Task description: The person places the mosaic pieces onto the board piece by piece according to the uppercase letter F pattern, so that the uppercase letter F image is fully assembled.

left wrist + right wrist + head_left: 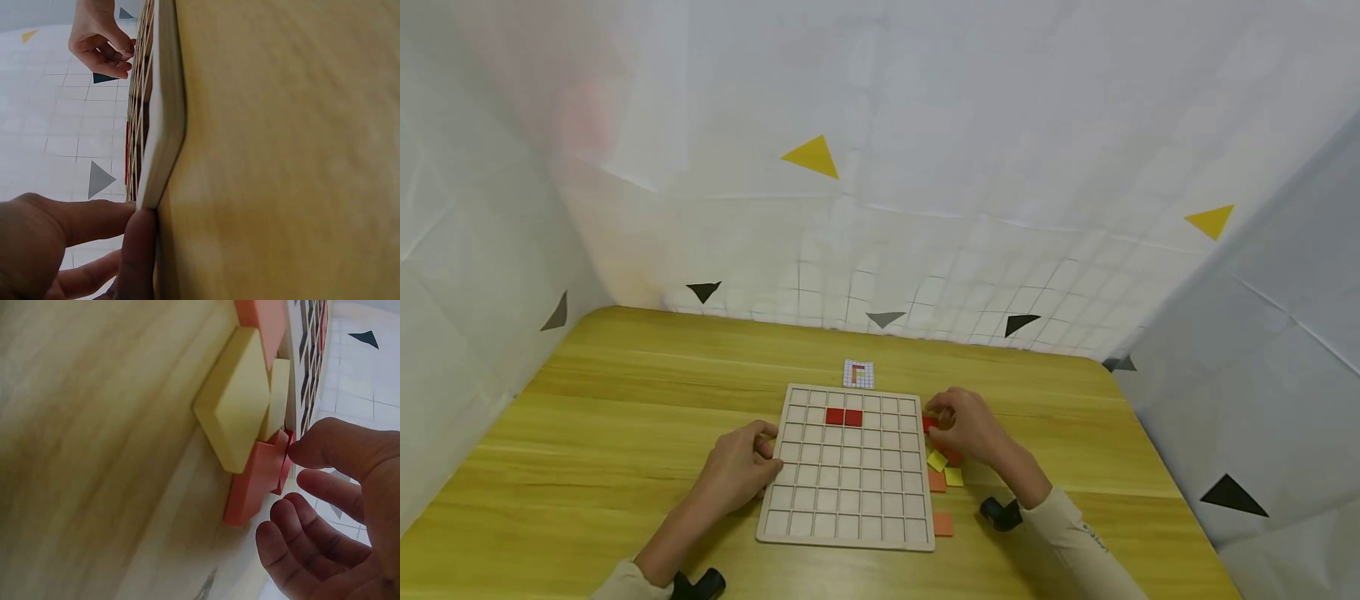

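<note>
A pale wooden grid board [850, 500] lies on the table, with two red square tiles [835, 416] side by side in its second row from the far edge. At its left edge is my left hand [733, 468]; thumb and forefinger touch the rim [164, 125]. Off the right edge, my right hand [967, 427] reaches down over a loose red tile [929, 425], thumb and forefinger apart around it. In the right wrist view the thumb tip overlaps that red tile [285, 465], which lies beside an orange-red tile [256, 484].
Two yellow tiles [954, 477] and an orange tile [937, 481] lie along the board's right edge, with another orange tile [943, 524] nearer me. Beyond the far edge sits a small printed grid card [859, 374]. White sheeting [925, 250] encloses the table.
</note>
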`<action>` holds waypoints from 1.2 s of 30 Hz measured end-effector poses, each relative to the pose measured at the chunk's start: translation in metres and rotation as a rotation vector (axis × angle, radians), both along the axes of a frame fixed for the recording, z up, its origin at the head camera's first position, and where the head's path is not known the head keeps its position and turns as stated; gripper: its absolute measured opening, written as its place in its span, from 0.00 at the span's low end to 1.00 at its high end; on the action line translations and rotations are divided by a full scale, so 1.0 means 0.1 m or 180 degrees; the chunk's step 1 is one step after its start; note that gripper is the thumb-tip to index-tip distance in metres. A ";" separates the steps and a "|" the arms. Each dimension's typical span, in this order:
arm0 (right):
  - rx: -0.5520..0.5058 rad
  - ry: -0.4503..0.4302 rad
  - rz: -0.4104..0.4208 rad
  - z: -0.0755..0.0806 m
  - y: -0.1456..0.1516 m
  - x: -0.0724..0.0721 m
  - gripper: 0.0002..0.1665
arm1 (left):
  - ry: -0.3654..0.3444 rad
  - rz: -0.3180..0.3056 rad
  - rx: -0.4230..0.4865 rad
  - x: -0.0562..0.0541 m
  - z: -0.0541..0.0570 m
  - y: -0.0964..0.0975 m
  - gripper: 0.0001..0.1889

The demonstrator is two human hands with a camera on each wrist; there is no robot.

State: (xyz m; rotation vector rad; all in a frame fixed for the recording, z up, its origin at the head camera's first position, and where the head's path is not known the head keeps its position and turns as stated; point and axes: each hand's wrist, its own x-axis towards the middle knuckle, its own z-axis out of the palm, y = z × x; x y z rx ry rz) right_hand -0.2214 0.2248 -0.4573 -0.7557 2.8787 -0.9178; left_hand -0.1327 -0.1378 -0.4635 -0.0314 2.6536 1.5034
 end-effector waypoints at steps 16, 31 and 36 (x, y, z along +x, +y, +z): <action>0.0097 0.0157 0.0099 -0.02 -0.01 -0.06 0.14 | 0.0034 -0.0013 0.0076 -0.02 0.02 0.00 0.22; 0.0078 0.0118 0.0108 -0.07 -0.02 -0.07 0.13 | -0.0043 0.0016 0.0038 -0.01 0.01 0.00 0.23; 0.0045 0.0155 0.0141 -0.08 -0.02 -0.08 0.12 | -0.0058 0.0029 0.0079 0.00 0.00 0.00 0.23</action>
